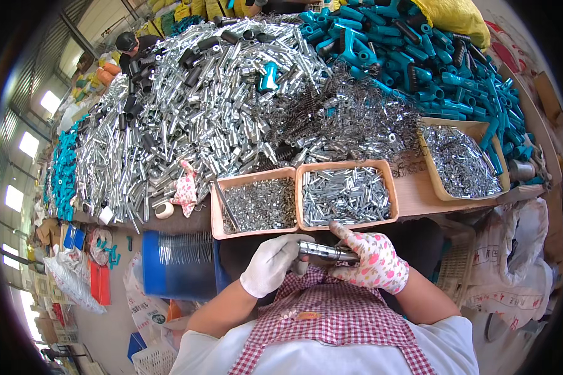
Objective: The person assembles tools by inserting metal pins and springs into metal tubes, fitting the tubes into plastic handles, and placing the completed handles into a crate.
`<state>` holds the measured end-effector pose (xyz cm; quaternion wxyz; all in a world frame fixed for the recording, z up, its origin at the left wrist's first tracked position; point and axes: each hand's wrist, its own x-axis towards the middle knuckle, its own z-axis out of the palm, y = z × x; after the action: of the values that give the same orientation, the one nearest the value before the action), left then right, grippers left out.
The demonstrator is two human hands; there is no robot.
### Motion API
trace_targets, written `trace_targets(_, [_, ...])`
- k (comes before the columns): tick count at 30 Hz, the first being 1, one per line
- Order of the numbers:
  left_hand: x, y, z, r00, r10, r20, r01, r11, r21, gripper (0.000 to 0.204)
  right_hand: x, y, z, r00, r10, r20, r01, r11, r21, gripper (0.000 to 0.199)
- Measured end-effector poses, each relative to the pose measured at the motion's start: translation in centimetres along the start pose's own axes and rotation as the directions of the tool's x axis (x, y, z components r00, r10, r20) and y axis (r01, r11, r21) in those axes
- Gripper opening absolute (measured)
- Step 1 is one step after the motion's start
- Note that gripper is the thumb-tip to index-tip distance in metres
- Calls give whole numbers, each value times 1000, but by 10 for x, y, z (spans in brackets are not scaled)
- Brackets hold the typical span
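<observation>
Both gloved hands, left hand (270, 264) and right hand (374, 261), pinch one metal tube (325, 251) over the checked apron (331, 319)

**Tube between both hands, trays just beyond**

Left hand (270, 264) and right hand (374, 259) meeting on a tube (326, 251). Just behind, two trays (297, 190) side by side. Further right, another tray (433, 175). Behind all three, heaped tubes (187, 106); handles (431, 56) piled back right.

Left hand (270, 262) in white glove and right hand (374, 261) in patterned glove grip one metal tube (325, 251). Two trays (347, 165) of small metal parts sit just beyond.
</observation>
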<state>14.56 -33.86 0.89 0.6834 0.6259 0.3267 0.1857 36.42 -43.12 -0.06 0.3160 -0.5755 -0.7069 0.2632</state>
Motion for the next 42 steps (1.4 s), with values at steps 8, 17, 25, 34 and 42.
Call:
trace_targets(8, [26,-1,11,992,71,101,-87,982,166,35,-15,37,0,904,-349,-248,315,935,-166,59])
trace_targets(17, [73,55,41,932,40,361,-175,921,348,38,-33,50,-36,913,-121,-390,125,992,-15,49])
trace_targets(25, [157,71,47,767,196,611,-422,871,251,52,-35,89,-59,880,89,-467,45,963,267,36])
trace_targets(34, [362,143,108,793,355,494,-474,-150,868,24,-14,131,-62,849,288,-443,22,818,575,39])
trace_targets(42, [453,109,143,993,22,113,-86,-507,858,26,-11,161,-41,806,373,-460,128,649,750,35])
